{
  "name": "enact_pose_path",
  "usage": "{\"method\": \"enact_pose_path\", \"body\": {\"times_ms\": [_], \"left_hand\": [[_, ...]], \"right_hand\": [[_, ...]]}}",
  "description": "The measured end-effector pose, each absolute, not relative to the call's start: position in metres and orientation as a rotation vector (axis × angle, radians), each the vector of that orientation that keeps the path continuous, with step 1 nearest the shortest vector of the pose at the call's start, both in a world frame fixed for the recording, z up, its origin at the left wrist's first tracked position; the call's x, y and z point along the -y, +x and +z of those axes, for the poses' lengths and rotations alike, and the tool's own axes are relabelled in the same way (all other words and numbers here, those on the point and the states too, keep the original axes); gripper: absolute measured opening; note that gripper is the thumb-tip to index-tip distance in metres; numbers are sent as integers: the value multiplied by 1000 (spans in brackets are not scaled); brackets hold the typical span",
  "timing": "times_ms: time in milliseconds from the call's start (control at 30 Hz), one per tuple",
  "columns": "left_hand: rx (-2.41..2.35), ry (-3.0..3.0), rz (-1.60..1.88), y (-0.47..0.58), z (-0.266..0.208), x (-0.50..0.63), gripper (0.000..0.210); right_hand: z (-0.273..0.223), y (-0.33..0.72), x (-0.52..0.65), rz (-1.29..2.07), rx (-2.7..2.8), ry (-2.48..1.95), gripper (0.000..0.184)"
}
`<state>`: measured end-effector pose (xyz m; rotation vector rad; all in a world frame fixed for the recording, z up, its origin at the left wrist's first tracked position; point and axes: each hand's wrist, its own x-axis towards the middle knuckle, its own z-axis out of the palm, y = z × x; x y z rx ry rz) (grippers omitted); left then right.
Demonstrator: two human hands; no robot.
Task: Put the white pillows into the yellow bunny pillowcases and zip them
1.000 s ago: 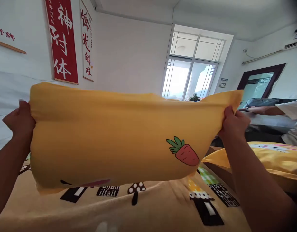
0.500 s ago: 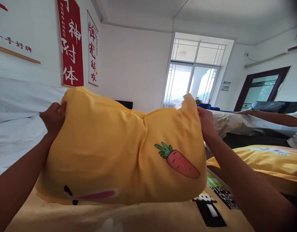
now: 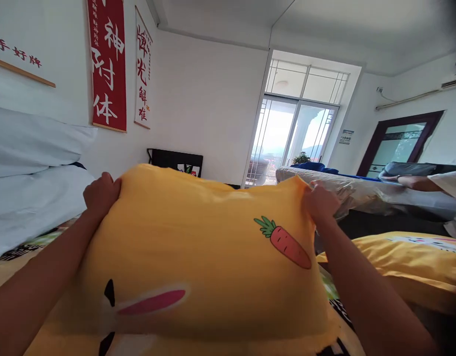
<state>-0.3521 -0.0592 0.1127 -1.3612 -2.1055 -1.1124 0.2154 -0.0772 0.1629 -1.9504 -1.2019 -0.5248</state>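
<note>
A plump yellow pillow [image 3: 213,247] with a printed carrot and a pink-centred ear shape fills the middle of the head view. My left hand [image 3: 103,193] is closed on its upper left corner. At the upper right corner, my right hand [image 3: 321,200] grips the cloth in closed fingers. The pillow is stretched between both hands, its lower part over a patterned bed cover [image 3: 348,326]. The pillow hides most of the cover beneath it.
White pillows or folded bedding [image 3: 31,188] are stacked at left. A second yellow pillow [image 3: 416,257] lies at right. Beyond it, another person's arm [image 3: 416,183] reaches over plastic-wrapped material [image 3: 361,190]. A black object [image 3: 176,160] stands by the far wall.
Both hands have come down a little with the pillow. Its middle crease has smoothed out, and more of the printed ear shape shows. The other person's arm has drawn back to the right.
</note>
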Motion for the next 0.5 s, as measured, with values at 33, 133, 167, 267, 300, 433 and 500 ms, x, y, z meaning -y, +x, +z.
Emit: {"method": "enact_pose_path", "body": {"times_ms": [33, 133, 167, 267, 300, 433, 500], "left_hand": [[2093, -1437, -1092, -341, 91, 50, 52], [2005, -1882, -988, -302, 12, 36, 54], [1997, -2019, -935, -290, -14, 36, 51], [2048, -2152, -845, -268, -69, 42, 50], [2068, -2170, -835, -268, -78, 45, 52], [2050, -2286, -912, -305, -88, 56, 62], [2125, -2190, -1042, -335, -96, 67, 67]], "right_hand": [[141, 202, 69, -507, 1300, -1941, 51], [59, 167, 46, -337, 1689, -1898, 47], [30, 158, 41, -242, 1776, -1913, 43], [-34, 147, 37, -24, 1876, -1978, 48], [-46, 150, 39, 20, 1888, -1989, 52], [-71, 195, 68, 107, 1939, -1926, 63], [-87, 229, 93, 163, 1885, -1860, 67]]}}
